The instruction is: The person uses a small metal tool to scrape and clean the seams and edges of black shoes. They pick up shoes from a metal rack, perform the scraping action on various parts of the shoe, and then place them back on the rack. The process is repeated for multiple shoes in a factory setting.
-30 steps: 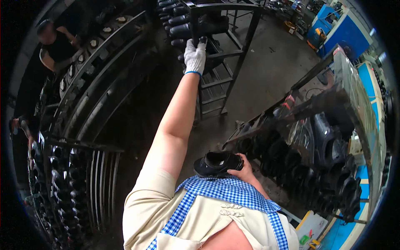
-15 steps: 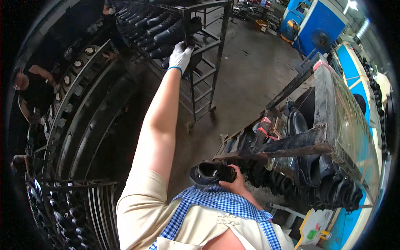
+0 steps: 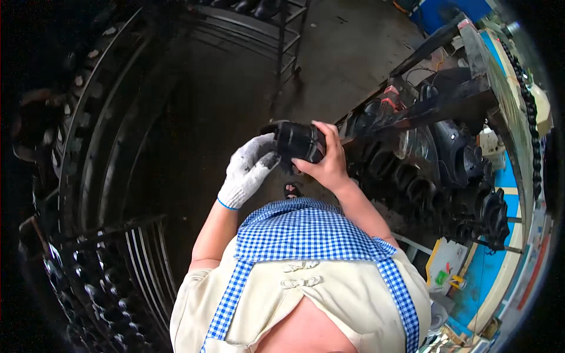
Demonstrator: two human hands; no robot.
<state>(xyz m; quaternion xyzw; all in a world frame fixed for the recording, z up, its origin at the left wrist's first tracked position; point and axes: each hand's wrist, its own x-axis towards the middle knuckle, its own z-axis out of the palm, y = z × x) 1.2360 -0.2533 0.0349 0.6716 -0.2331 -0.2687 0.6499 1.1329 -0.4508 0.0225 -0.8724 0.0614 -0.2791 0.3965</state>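
A black shoe is held in front of my apron, its opening partly hidden by my hands. My right hand, bare, grips its right end with the thumb below and the fingers over the top. On the other end, my left hand, in a white knitted glove with a blue cuff and dark-stained fingertips, closes around the shoe. Some of the left fingers are hidden behind it.
To the right stands a dark rack with rows of black shoes. Another metal rack holds shoes at the far side. A curved conveyor-like machine runs along the left, with more black shoes at lower left.
My left hand has come back from the shoes on the far rack to the shoe in my right hand. My right hand has raised the shoe away from my apron.
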